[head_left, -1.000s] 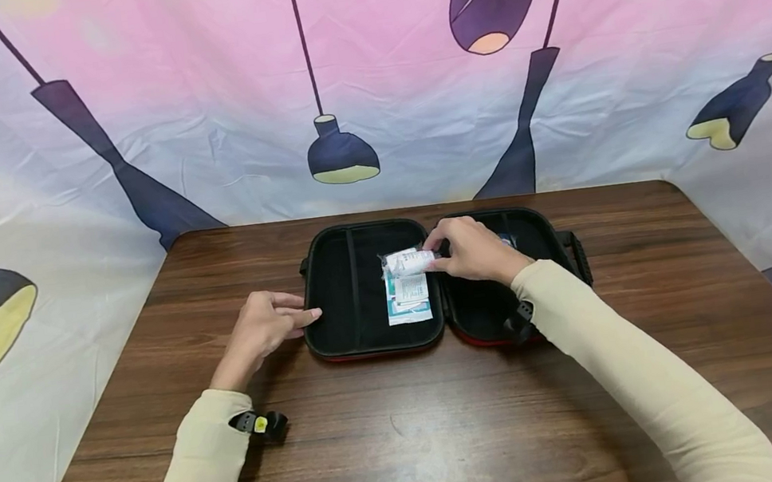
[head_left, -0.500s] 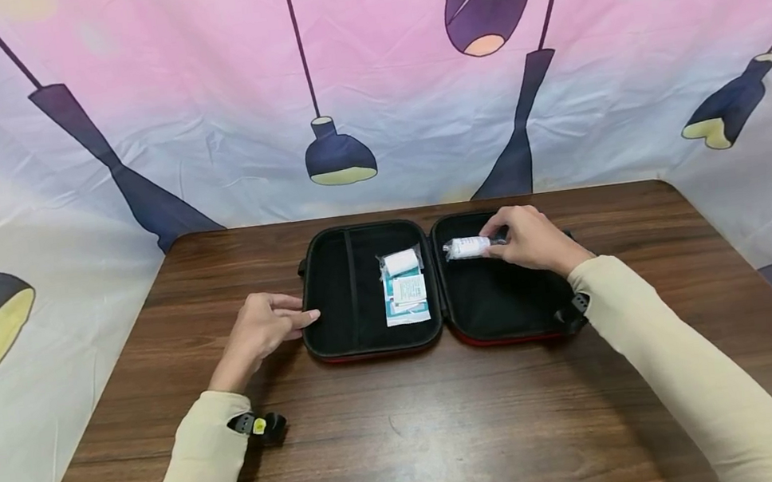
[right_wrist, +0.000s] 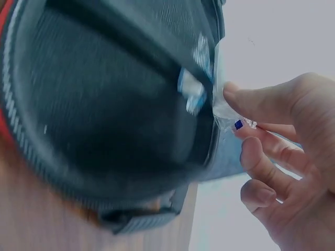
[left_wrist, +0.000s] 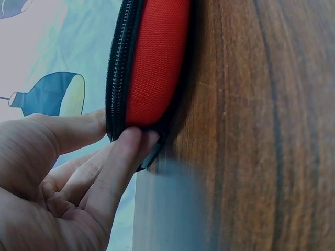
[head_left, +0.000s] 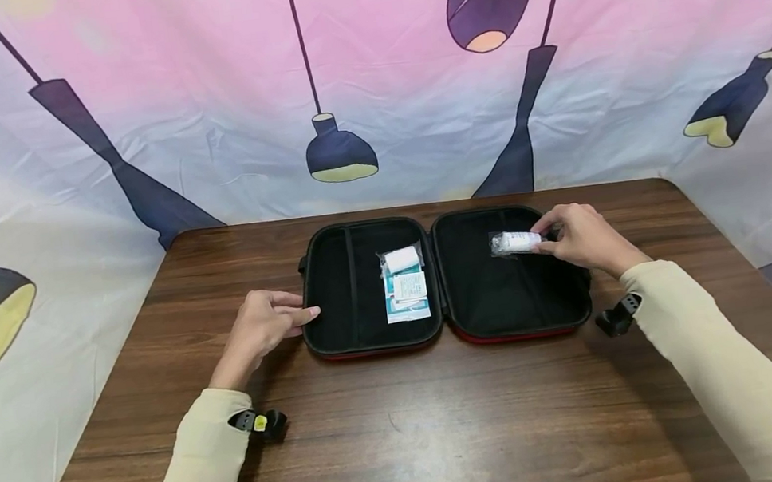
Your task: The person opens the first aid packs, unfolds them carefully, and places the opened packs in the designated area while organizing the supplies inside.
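A black-lined zippered case (head_left: 486,293) with a red shell lies spread open on the table, its two halves side by side. My left hand (head_left: 262,326) pinches the outer edge of the left half; in the left wrist view its thumb and fingers meet the zipper rim and red side (left_wrist: 159,63). Over the right half, my right hand (head_left: 582,237) holds a white bandage roll (head_left: 518,242) in clear wrap, between thumb and fingertips. Another wrapped white roll (head_left: 400,260) and teal-and-white packets (head_left: 408,302) lie in the left half.
A small blue-and-white item (right_wrist: 192,90) shows in the right half, blurred, in the right wrist view. A black handle (right_wrist: 144,219) sticks out from the case's side. Behind the wooden table (head_left: 397,449) hangs a printed cloth (head_left: 216,93).
My right hand has carried the bandage roll rightward, from above the packets in the left half to over the right half. The left hand has stayed at the case's edge.
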A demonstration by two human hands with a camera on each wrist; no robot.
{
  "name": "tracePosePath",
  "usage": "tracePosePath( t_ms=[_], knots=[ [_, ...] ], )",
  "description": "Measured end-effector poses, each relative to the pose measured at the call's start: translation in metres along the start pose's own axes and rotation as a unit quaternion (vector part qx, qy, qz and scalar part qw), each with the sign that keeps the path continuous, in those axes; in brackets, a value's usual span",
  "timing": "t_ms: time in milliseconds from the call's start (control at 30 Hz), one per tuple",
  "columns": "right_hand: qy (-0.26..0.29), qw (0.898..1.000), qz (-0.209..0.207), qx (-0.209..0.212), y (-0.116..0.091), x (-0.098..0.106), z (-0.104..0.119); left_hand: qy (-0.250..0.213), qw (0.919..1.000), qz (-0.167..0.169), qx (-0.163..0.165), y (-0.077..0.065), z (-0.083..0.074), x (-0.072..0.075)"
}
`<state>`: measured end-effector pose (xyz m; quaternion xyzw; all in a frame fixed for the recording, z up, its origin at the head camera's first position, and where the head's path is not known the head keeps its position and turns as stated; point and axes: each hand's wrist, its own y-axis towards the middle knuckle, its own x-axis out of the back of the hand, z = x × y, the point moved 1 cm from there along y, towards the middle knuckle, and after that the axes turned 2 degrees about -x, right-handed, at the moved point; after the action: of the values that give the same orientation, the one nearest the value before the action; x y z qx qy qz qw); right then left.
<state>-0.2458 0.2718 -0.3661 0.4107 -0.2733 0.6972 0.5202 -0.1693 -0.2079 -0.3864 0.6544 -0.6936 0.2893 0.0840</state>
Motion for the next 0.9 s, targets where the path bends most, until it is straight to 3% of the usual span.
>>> tracePosePath(
  t_ms=[500,900],
  knots=[
    [-0.023,0.999,-0.005,-0.03,-0.014,0.015,-0.026,-0.005,1.0,0.006,-0.001,0.0,-0.001,0.0],
    [-0.032,0.999,-0.008,-0.007,-0.012,0.006,-0.024,-0.01,0.9999,0.003,0.001,-0.001,-0.001,-0.001]
  ],
)
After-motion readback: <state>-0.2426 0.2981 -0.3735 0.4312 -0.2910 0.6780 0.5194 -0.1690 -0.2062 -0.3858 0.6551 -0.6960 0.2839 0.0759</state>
